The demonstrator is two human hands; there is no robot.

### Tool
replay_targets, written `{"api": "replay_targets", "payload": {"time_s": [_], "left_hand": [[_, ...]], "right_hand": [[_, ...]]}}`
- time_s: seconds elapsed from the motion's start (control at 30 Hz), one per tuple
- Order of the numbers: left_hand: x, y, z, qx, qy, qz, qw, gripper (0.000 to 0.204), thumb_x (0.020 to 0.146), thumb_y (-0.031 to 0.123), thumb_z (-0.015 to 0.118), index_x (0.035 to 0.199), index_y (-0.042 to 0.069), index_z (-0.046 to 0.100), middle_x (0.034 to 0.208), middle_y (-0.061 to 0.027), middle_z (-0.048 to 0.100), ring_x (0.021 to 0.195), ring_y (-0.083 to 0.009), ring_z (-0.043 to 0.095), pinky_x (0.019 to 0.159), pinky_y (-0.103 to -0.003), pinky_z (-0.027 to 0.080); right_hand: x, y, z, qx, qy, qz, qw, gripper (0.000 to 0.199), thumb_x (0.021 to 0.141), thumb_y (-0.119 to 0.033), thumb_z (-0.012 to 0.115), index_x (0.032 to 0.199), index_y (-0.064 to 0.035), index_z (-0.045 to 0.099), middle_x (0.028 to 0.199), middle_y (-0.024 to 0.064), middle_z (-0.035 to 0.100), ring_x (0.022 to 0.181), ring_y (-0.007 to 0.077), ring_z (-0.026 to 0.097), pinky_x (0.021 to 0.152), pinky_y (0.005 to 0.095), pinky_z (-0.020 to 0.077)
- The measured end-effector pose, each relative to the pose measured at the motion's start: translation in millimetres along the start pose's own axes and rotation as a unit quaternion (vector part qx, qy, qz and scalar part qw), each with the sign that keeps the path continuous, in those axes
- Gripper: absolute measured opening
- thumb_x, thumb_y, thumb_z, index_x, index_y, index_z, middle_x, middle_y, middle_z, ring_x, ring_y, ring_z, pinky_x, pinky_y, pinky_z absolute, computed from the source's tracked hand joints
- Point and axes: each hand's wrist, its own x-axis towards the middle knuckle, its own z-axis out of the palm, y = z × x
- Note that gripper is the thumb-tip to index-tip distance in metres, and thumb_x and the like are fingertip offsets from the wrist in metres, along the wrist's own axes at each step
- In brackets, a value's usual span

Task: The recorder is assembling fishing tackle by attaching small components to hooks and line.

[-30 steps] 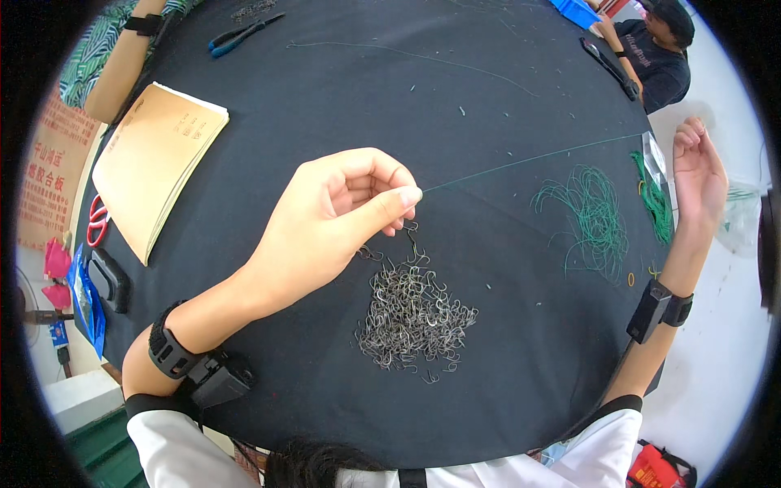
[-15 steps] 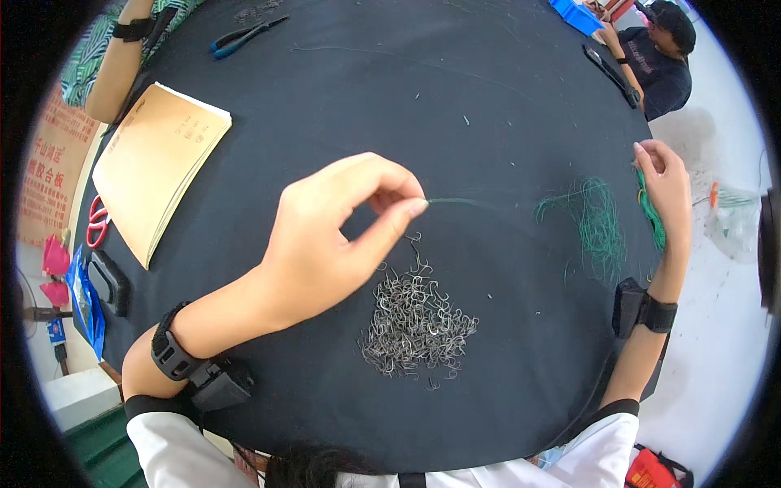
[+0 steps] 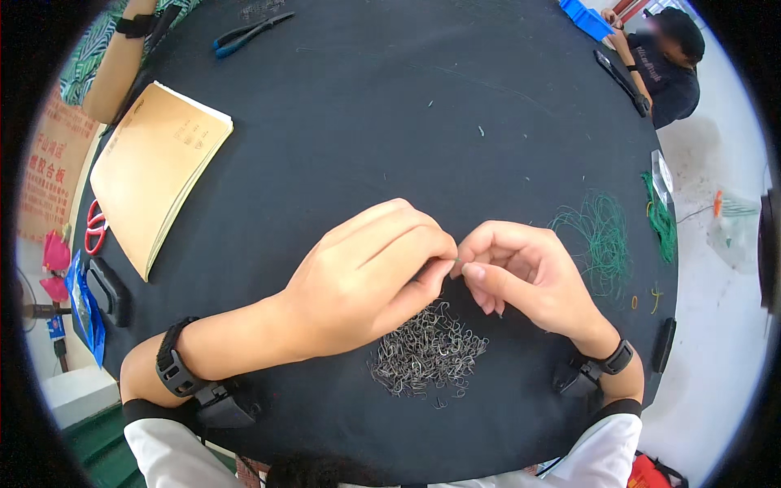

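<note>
Fingers: the left hand (image 3: 370,281) and right hand (image 3: 525,276) meet fingertip to fingertip above the surface, each pinched shut on a tiny hook (image 3: 455,262) that barely shows between them; whether a thread runs through it is too fine to tell.
Left hand: curled, thumb pressed against the forefinger, back of the hand up, a black wrist strap (image 3: 172,370) behind it.
Right hand: palm turned inward, forefinger and thumb closed at the same spot, the other fingers folded; a black wristband (image 3: 616,358) on the wrist.
Hook pile: a loose heap of small metal hooks (image 3: 427,354) lies on the surface just below both hands, near the person.
Green thread: a tangled bundle of green thread (image 3: 602,236) lies to the right of the right hand, apart from it.
Surface: round black surface (image 3: 366,106).
Farther out: a tan booklet (image 3: 154,183) at left, blue-handled pliers (image 3: 248,34) at the far edge, red scissors (image 3: 93,228) at the left rim.
Others: another person (image 3: 663,61) sits at the far right edge.
</note>
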Motion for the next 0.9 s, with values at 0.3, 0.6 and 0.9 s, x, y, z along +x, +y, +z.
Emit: {"api": "replay_targets", "payload": {"time_s": [0.3,0.6,0.9], "left_hand": [[-3.2,-4.4,5.1,0.029,0.006,0.03,0.999,0.02,0.063,-0.009,0.069,0.08,-0.004,0.059,0.074,-0.014,0.06,0.063,-0.027,0.059,0.056,-0.033,0.048],[-1.7,2.1,3.8,0.009,0.001,-0.01,1.0,0.017,0.067,-0.009,0.067,0.081,-0.003,0.06,0.075,-0.0141,0.061,0.065,-0.027,0.061,0.06,-0.032,0.049],[-5.0,14.7,-2.0,-0.182,-0.051,-0.242,0.952,0.007,0.082,-0.005,0.06,0.089,-0.005,0.059,0.086,-0.0113,0.061,0.077,-0.0148,0.062,0.07,-0.026,0.05]], "right_hand": [[-0.6,13.1,-0.2,0.06,0.016,-0.031,0.998,0.011,0.092,-0.01,0.055,0.093,0.0005,0.059,0.077,-0.0014,0.058,0.062,0.0005,0.047,0.053,0.0168,0.0364],[-3.7,16.5,4.7,0.03,0.015,-0.073,0.997,0.01,0.091,-0.007,0.055,0.091,0.0019,0.061,0.079,-0.0027,0.057,0.065,-0.0006,0.044,0.056,0.0166,0.0342],[-0.3,19.5,4.9,0.05,0.016,-0.087,0.995,0.013,0.092,-0.006,0.053,0.096,0.0025,0.061,0.075,-0.0043,0.055,0.062,-0.0017,0.04,0.053,0.0168,0.0305]]}}
